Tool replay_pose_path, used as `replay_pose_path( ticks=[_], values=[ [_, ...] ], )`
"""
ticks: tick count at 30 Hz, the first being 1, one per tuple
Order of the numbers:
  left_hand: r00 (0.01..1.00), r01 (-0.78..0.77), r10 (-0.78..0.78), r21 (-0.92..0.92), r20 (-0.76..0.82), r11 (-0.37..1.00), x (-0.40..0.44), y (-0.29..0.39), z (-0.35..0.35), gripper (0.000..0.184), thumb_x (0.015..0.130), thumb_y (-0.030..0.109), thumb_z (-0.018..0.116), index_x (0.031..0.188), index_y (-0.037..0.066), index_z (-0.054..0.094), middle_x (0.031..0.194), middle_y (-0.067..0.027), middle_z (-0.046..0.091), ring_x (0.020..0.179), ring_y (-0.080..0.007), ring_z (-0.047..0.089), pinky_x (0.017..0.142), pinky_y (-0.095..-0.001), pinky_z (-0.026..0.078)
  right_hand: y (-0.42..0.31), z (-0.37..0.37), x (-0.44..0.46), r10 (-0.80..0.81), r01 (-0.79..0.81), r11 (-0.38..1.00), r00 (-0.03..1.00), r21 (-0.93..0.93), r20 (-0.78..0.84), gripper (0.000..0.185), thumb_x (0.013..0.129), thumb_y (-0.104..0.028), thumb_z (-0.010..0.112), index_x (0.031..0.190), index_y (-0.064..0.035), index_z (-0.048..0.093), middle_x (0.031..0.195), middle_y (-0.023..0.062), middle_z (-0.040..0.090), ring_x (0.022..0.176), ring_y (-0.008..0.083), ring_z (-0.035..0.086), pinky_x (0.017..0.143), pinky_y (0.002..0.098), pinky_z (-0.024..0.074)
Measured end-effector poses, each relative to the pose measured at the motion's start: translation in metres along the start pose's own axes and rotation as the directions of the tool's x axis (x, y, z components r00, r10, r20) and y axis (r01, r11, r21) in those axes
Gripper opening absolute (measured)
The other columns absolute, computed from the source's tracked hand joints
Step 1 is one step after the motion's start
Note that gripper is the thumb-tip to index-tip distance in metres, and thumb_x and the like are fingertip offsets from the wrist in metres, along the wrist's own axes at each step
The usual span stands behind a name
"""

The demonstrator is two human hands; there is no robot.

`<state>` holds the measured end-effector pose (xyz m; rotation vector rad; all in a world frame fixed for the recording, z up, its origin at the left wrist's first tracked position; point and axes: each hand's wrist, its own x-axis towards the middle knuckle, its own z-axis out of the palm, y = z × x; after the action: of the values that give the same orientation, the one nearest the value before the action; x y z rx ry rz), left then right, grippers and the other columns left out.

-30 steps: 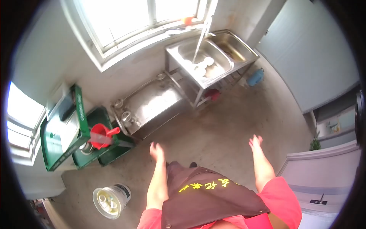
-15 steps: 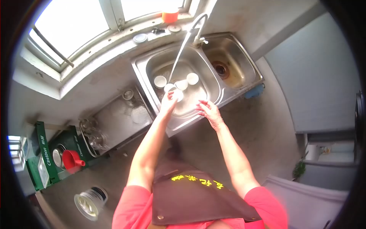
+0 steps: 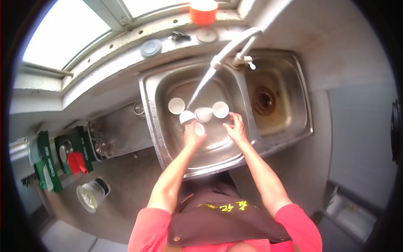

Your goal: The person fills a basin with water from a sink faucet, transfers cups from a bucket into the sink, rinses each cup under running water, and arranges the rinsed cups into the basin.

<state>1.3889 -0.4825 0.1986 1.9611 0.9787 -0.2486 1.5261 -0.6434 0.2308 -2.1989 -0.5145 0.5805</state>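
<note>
Inside the left basin (image 3: 159, 122) of the steel sink, several small white cups lie on the bottom. My left hand (image 3: 192, 136) is wrapped round the nearest white cup (image 3: 199, 129); part of that cup is hidden by the fingers. Just beyond it are a white cup (image 3: 187, 116) and another tilted white cup (image 3: 203, 114). Close to my right hand (image 3: 237, 132), a white cup (image 3: 220, 109) stands with its round mouth up. The right fingers are apart and hold nothing. Water runs from the faucet (image 3: 235, 44) toward the cups.
The right basin (image 3: 277, 122) has a dark drain. A draining tray (image 3: 126, 128) with glassware adjoins on the left. On the windowsill sit an orange-lidded jar (image 3: 203, 12) and a round lid (image 3: 151, 48). A red scoop (image 3: 77, 163) and a white bucket (image 3: 90, 195) are lower left.
The view has come nearer to the sink and turned slightly. My right hand has moved closer to the rightmost cup. The left hand remains at the nearest cup.
</note>
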Motion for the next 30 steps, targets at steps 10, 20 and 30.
replay_pose_path(
  ticks=[10,20,30],
  values=[
    [0.883,-0.321,0.132,-0.374,-0.450,0.870,0.094,0.087,-0.049,0.070,0.063,0.030,0.077,0.117,0.003,0.042,0.109,-0.0141,0.051,0.099,-0.0291,0.053,0.088,-0.0389,0.042,0.018,0.015,0.095,-0.153,0.384,0.837,0.849,-0.391,0.506,0.084,0.056,0.001,0.072,0.130,-0.0101,0.036,0.137,0.0187,0.026,0.126,0.0343,0.029,0.101,0.0429,0.0354],
    [0.973,0.162,0.177,-0.984,0.147,-0.073,0.055,0.075,-0.072,0.066,0.068,0.030,0.072,0.123,0.006,0.044,0.114,-0.0096,0.054,0.106,-0.0218,0.052,0.094,-0.0380,0.041,-0.051,-0.007,0.114,0.037,-0.663,0.379,0.709,0.646,0.705,0.052,0.079,-0.048,0.057,0.120,-0.0161,0.046,0.109,0.0025,0.053,0.100,0.0141,0.051,0.077,0.0349,0.0420],
    [0.914,0.380,0.172,-0.924,0.367,-0.045,0.025,0.084,-0.090,0.062,0.081,0.048,0.058,0.126,0.009,0.041,0.111,-0.0107,0.057,0.099,-0.0252,0.058,0.082,-0.0351,0.050,-0.116,0.016,0.129,-0.008,-0.272,0.938,0.598,0.213,0.801,0.054,0.085,-0.052,0.048,0.120,-0.0110,0.055,0.113,0.0073,0.057,0.105,0.0193,0.050,0.091,0.0355,0.0365]
  ],
)
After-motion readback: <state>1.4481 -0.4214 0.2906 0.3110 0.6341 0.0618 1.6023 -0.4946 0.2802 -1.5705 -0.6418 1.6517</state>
